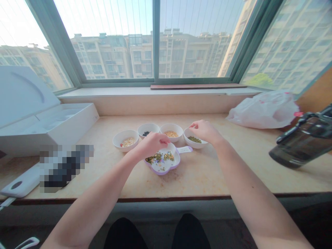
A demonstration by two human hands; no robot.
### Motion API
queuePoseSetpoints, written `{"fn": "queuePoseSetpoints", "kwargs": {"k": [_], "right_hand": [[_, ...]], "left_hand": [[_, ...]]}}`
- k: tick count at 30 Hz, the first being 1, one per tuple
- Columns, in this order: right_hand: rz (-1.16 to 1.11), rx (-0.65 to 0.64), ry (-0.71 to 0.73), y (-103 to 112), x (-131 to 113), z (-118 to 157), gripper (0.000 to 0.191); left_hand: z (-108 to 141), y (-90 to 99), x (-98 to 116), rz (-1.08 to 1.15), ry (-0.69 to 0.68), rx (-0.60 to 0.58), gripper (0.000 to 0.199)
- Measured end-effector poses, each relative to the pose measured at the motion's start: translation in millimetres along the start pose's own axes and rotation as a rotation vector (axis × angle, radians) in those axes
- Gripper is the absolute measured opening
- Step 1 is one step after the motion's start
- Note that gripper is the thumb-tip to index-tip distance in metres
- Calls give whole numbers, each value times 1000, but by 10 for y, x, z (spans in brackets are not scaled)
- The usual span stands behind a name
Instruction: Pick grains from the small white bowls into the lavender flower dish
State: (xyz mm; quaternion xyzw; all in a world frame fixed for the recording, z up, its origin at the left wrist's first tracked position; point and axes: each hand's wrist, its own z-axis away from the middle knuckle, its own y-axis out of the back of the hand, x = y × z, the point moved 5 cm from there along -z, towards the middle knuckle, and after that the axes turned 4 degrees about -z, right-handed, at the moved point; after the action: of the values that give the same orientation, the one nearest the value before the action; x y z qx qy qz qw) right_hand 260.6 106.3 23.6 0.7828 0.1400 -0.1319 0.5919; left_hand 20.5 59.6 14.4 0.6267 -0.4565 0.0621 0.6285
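Note:
Above a white flower-shaped plate with a purple rim and a short handle (166,171), my left hand (152,143) has its fingers closed in a pinch. Whatever is in that pinch is hidden. Mixed green and yellow beans (155,158) lie scattered in the plate. My right hand (204,130) is at the far rim of a white bowl (197,146) of green beans (194,139), fingertips pressed together; I cannot make out anything between them. To its left stand a bowl of yellow grains (171,134), one of black beans (146,133), and one of pale flat pieces (127,141).
An opened white box (70,121) occupies the counter's left, with a white power strip (20,181) and a blurred dark object (66,169) in front. On the right are a plastic bag (261,109) and a dark jug-like container (298,145). Windows rise behind the ledge (124,91).

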Motion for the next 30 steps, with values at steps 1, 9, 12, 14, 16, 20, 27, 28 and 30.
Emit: {"fn": "queuePoseSetpoints", "kwargs": {"k": [1,9,12,14,16,20,27,28,30], "right_hand": [[-30,20,16,-2,-18,-2,26],[-245,117,104,-24,-187,18,21],[-400,124,149,-23,-281,61,22],[-559,90,215,-46,-373,107,28],[-701,33,288,-85,-475,168,38],[-836,-95,360,-179,-646,303,51],[-816,-226,370,-295,-787,419,40],[-799,-217,372,-304,-791,418,37],[-763,-192,389,-317,-793,411,33]], "left_hand": [[-9,17,-17,118,31,19,11],[31,107,36,998,143,28,21],[41,101,53,1141,161,10,18],[40,92,48,1183,178,15,16],[36,81,40,1193,188,22,15],[26,52,11,1117,195,53,19],[-27,-17,-105,819,229,166,32],[-33,-33,-115,802,230,162,36],[-42,-66,-128,775,233,152,38]]}}
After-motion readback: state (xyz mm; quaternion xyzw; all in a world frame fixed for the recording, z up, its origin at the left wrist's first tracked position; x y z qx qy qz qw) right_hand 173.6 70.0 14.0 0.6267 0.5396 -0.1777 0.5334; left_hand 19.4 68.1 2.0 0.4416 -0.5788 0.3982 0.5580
